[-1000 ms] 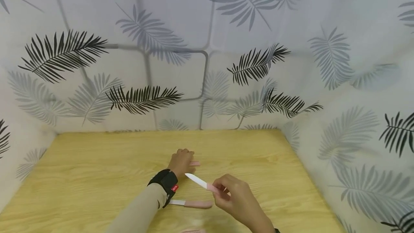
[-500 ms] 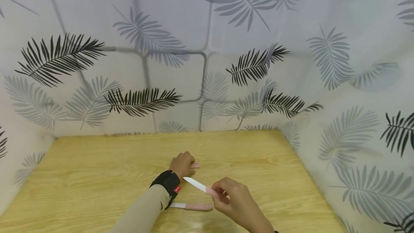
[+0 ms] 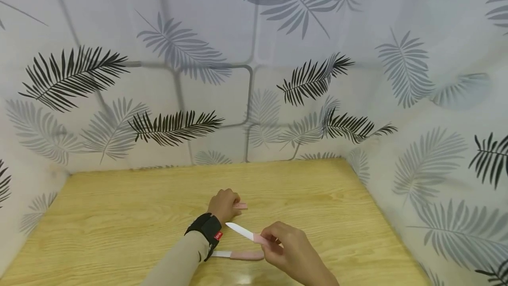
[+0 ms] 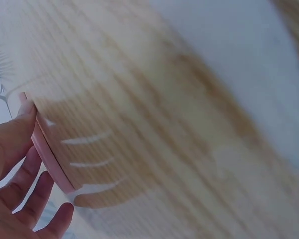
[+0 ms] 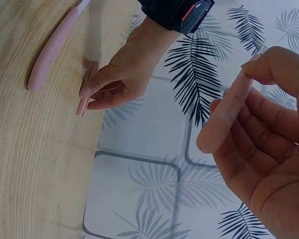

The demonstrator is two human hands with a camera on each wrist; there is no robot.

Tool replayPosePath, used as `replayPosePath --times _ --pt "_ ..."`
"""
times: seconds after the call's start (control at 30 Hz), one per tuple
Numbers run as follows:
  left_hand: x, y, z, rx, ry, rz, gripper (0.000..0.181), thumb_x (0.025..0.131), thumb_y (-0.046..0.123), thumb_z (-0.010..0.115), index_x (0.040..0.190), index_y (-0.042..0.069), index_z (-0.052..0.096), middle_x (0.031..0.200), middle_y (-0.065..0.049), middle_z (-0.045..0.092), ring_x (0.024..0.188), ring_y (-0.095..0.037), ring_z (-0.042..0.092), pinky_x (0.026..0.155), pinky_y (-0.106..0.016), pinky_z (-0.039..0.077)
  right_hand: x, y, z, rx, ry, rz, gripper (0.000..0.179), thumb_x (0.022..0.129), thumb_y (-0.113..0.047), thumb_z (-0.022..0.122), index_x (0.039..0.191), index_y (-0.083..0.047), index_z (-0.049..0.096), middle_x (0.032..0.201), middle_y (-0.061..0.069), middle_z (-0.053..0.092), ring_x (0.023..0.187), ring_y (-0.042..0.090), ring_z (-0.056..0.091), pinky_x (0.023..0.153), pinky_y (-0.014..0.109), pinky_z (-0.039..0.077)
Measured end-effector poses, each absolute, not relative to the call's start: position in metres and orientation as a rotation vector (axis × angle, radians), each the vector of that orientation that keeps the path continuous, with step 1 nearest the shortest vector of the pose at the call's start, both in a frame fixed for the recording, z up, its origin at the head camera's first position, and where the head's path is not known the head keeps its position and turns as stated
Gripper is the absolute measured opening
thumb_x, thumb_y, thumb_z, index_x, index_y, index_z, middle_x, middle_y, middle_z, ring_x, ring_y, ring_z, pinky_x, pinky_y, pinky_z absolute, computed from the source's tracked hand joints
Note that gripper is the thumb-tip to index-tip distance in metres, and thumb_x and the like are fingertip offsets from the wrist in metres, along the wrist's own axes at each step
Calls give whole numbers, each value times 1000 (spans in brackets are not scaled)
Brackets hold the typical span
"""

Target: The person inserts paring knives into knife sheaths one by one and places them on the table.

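My right hand (image 3: pixel 295 248) pinches a small knife by its pink handle (image 5: pixel 229 114). Its white blade (image 3: pixel 240 231) points left, raised above the table. Further off, my left hand (image 3: pixel 224 205) holds a narrow pink piece (image 4: pixel 52 159) between thumb and fingers, on the tabletop. A dark slit runs along this piece, like a blade sheath; the fingers cover part of it. A second pink-handled knife (image 3: pixel 247 256) lies on the table nearer to me, its blade partly hidden by my left wrist.
The wood-grain table (image 3: pixel 131 215) meets a pale leaf-patterned cloth (image 3: pixel 222 140) at the back and sides. A black band (image 3: pixel 204 228) circles my left wrist. A large blurred white shape (image 4: pixel 239 74) crosses the left wrist view; I cannot tell what it is.
The head view has shifted slightly, and a pink thing at its bottom edge has gone out of frame. Both hands keep their holds, with hardly any movement.
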State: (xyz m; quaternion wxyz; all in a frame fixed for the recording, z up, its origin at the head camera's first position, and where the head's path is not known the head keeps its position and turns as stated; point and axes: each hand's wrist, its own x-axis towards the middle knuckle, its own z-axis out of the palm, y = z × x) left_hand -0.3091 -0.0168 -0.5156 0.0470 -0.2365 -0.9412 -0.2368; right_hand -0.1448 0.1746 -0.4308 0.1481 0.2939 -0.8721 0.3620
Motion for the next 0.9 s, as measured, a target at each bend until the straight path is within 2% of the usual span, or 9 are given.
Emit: replayPosePath --times 0.23,0.57,0.63,0.83,0.9 --pt "-309 -19 -519 -760 -2795 -776 21 74 13 83 87 1 72 81 -12 67 75 -29 61 66 -39 54 -143 172 -427 840 -2519 1022 17 78 1 73 88 -11 67 85 -4 65 73 1 58 60 15 52" --pt "-298 -27 -516 -830 -2753 -726 15 77 9 79 82 -1 69 75 -11 58 68 -27 57 63 -39 51 -142 168 -430 826 -2550 1043 15 80 -3 74 90 -11 68 86 -6 65 74 -1 58 61 15 52" --pt "-303 -30 -528 -865 -2699 -672 16 81 16 76 83 2 69 76 -10 56 65 -25 56 60 -37 51 -142 167 -431 818 -2559 1046 14 80 -4 74 90 -12 68 86 -7 64 73 -1 58 61 15 52" --pt "-301 -35 -530 -905 -2606 -607 22 84 23 73 84 2 67 78 -9 53 62 -22 55 56 -36 51 -142 162 -433 816 -2567 1052 12 81 -5 73 89 -12 68 85 -8 63 72 -2 57 62 15 53" --pt "-292 -38 -516 -901 -2621 -597 20 83 19 74 84 1 66 78 -9 52 64 -22 56 57 -36 51 -141 161 -433 818 -2566 1047 12 81 -5 73 89 -13 68 86 -8 64 73 -2 57 62 15 52"
